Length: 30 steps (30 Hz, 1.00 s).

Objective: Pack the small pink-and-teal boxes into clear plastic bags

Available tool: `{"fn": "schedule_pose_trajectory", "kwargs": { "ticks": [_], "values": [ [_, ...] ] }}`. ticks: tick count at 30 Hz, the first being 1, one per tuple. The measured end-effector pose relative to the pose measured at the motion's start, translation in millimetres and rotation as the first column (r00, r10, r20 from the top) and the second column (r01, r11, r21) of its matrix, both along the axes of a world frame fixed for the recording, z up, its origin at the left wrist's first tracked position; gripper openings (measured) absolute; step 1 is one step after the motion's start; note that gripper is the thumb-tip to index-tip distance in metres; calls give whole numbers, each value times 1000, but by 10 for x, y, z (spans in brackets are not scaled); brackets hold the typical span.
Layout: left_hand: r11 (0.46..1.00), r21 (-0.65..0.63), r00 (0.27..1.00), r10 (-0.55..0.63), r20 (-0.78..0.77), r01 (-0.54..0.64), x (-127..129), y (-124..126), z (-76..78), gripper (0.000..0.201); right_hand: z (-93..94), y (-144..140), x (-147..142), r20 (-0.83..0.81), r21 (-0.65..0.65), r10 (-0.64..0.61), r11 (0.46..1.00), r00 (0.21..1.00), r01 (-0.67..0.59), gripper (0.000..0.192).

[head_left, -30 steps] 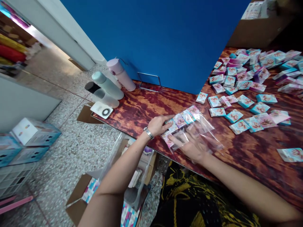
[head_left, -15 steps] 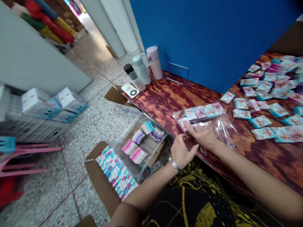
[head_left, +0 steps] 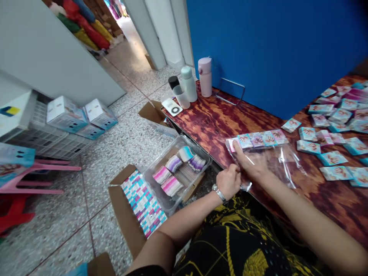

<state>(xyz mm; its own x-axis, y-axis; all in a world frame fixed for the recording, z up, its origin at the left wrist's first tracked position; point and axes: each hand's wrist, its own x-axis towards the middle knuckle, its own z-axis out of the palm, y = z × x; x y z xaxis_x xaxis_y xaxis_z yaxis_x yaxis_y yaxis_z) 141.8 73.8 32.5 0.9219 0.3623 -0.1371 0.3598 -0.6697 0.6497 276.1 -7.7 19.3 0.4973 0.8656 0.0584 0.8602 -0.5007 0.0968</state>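
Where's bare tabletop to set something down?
Two patches on the table: the strip between the white device and the row of small boxes, and the area between the loose boxes and the right forearm. Crowded: the far right end with those boxes, the far left corner with bottles, and the clear bag at the right hand.

A pink flask [head_left: 205,80] stands beside the blue panel [head_left: 253,50], near a mint-green flask [head_left: 189,85].
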Motion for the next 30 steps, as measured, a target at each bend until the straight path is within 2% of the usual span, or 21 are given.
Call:
{"fn": "schedule_pose_trajectory", "kwargs": {
  "ticks": [4, 9, 12, 15, 21, 24, 27, 30],
  "values": [
    [999, -31, 997, 32, 63, -30, 18, 57, -2, 13, 7, -174, -47, -66, -2, 24, 1000, 998, -24, 63],
    [999, -25, 993, 37, 114, -35, 28, 75, -19, 11, 42, -332, -107, -185, 35, 176, 984, 967, -172, 47],
    [999, -32, 991, 43, 124, -39, 33, 72, -31, 10, 103, -210, -83, -280, 19, 190, 981, 941, -193, 37],
    [999, -31, 990, 25, 138, -21, 31, 70, -44, 10, 150, -16, -67, -269, -2, 182, 982, 946, -189, 33],
    [1000, -11, 986, 0, 165, 2, -13, 147, -59, 11, 68, 213, -97, -201, 1, 24, 1000, 979, -24, 37],
    [997, -69, 982, 34, 187, -22, -20, 207, -47, 12, -3, 151, -100, -228, 91, 81, 994, 970, -62, 38],
    [994, -95, 978, 72, 194, -54, -15, 226, -28, 12, -79, -19, -103, -240, 240, 194, 961, 951, -136, 38],
    [997, -54, 980, 69, 188, -60, -18, 217, -20, 14, -157, -148, -96, -182, 339, 186, 933, 965, -116, 36]
  ]
}}
